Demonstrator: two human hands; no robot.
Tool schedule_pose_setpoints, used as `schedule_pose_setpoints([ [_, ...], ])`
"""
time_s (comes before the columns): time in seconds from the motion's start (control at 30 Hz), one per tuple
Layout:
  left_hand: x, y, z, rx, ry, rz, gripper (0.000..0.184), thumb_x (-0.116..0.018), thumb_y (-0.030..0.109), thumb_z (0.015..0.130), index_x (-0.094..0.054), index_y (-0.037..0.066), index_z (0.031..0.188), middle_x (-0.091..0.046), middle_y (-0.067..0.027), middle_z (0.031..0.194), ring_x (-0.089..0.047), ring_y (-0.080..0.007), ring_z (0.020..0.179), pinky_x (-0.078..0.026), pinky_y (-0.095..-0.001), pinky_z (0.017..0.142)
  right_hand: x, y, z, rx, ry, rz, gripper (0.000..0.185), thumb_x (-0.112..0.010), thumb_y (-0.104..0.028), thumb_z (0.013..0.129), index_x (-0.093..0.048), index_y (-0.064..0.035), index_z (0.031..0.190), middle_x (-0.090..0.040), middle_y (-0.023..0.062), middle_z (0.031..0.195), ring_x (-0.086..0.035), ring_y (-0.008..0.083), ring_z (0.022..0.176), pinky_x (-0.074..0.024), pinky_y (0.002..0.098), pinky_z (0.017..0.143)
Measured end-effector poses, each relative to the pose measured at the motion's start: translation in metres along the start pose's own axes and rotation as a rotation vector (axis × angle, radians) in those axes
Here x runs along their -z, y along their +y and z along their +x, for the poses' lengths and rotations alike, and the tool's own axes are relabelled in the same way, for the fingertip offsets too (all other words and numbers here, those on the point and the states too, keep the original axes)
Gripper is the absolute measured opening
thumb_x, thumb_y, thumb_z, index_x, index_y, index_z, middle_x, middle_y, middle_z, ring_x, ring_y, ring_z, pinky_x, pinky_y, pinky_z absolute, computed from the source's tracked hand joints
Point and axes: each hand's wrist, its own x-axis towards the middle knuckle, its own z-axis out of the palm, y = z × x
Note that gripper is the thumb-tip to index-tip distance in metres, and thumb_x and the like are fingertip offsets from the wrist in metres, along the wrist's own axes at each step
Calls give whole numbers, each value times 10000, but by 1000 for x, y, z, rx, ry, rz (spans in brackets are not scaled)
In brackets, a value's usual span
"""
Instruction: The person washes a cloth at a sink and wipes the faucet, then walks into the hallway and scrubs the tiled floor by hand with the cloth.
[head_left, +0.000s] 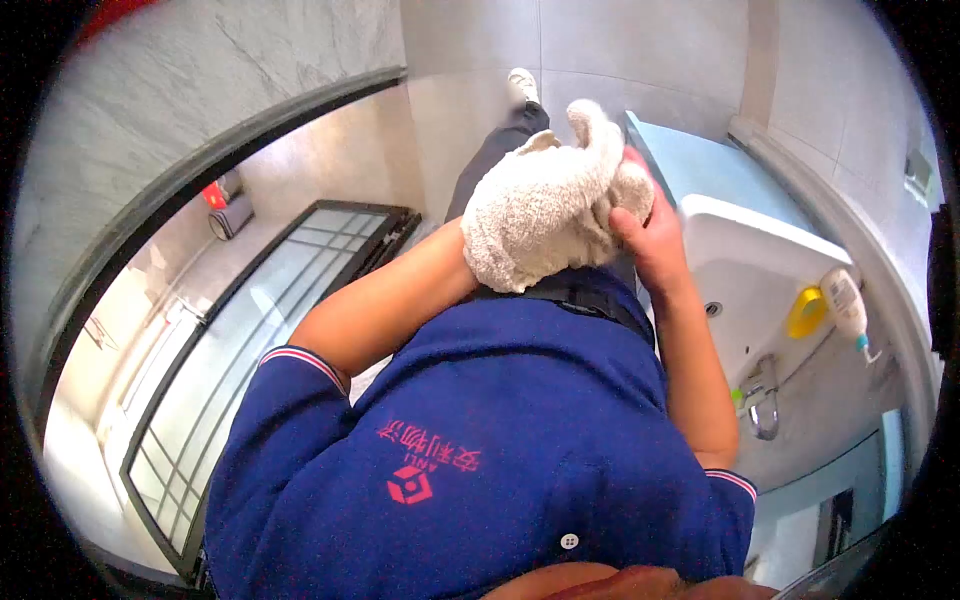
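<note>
Left of the towel stands a black-framed glass door [255, 325]. The left forearm [385, 285] runs into the towel [535, 215], which hides the left hand; how open it is, I cannot tell. At the towel's right edge, the right hand [660, 240] is curled, thumb and fingers gripping the cloth. Right of the towel are a white sink [750, 222], a faucet [765, 405], a yellow ring-shaped item [806, 312] and a white bottle [845, 302].
</note>
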Motion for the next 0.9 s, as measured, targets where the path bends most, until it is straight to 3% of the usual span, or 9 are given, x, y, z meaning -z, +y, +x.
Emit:
schedule_pose_setpoints([
  [0.1, 38, 29, 2, 19, 9, -178, 347, -527, 185, 974, -541, -16, 1256, -611, -151, 1215, -602, -247, 1091, -492, -378, 982, -9, 17, 21, -244, -4, -255, 511, -715, -334, 873, -610, -3, 1248, -673, 93, 1116, -624, 174, 1009, -481, 324, 908],
  [0.3, 160, 98, -27, -44, 147, -222, 326, -476, 191, 1002, -555, -27, 1232, -623, -157, 1192, -618, -253, 1070, -503, -392, 972, -50, -17, 97, -317, 38, -179, 319, -611, -228, 948, -653, 3, 1165, -702, 61, 1035, -636, 135, 907, -493, 293, 840],
  [0.37, 203, 113, -36, -184, 9, 46, 423, -480, 218, 1002, -453, 56, 1392, -529, -146, 1374, -531, -261, 1236, -415, -380, 1088, -75, -11, 124, -264, -8, -321, 305, -615, -222, 945, -660, 1, 1148, -701, 54, 1040, -624, 125, 920, -485, 283, 854],
  [0.43, 193, 136, -42, -265, 97, 990, 474, -523, 275, 983, -436, 102, 1416, -495, -121, 1419, -473, -260, 1300, -345, -366, 1137, -98, -16, 142, -263, 7, -411, 329, -618, -194, 938, -643, 8, 1196, -697, 61, 1070, -613, 118, 973, -469, 278, 896],
  [0.47, 189, 143, -41, -299, 100, 1031, 472, -518, 278, 986, -435, 103, 1417, -490, -119, 1424, -473, -257, 1301, -346, -364, 1137, -107, -6, 151, -203, 55, -351, 337, -619, -185, 935, -637, 5, 1212, -696, 64, 1078, -612, 119, 984, -466, 278, 903],
  [0.67, 168, 174, -45, -319, 14, 301, 450, -500, 187, 1003, -418, 32, 1418, -505, -151, 1403, -537, -263, 1237, -458, -418, 1058, -98, 16, 178, -109, 188, -387, 353, -624, -163, 919, -629, -25, 1243, -705, 82, 1078, -630, 134, 970, -478, 287, 888],
  [0.7, 153, 192, -45, 16, 9, -431, 439, -470, 235, 1018, -437, 39, 1409, -526, -148, 1384, -554, -259, 1224, -472, -437, 1045, -92, 13, 180, -195, 172, -440, 353, -615, -167, 928, -624, -15, 1246, -693, 74, 1096, -619, 124, 974, -479, 283, 886],
  [0.8, 144, 196, -28, 0, -80, -362, 420, -459, 260, 1021, -472, 39, 1378, -546, -139, 1361, -576, -256, 1198, -493, -441, 1018, -69, 11, 182, -336, 157, -530, 363, -622, -179, 927, -618, 18, 1232, -674, 67, 1112, -616, 121, 958, -494, 281, 852],
  [0.9, 129, 195, -16, 4, 38, -283, 398, -469, 255, 1018, -495, 42, 1353, -564, -134, 1334, -590, -255, 1173, -504, -430, 1002, -46, 6, 180, -338, 301, -78, 357, -670, -172, 891, -648, 12, 1196, -708, 77, 1043, -658, 170, 896, -509, 292, 827],
])
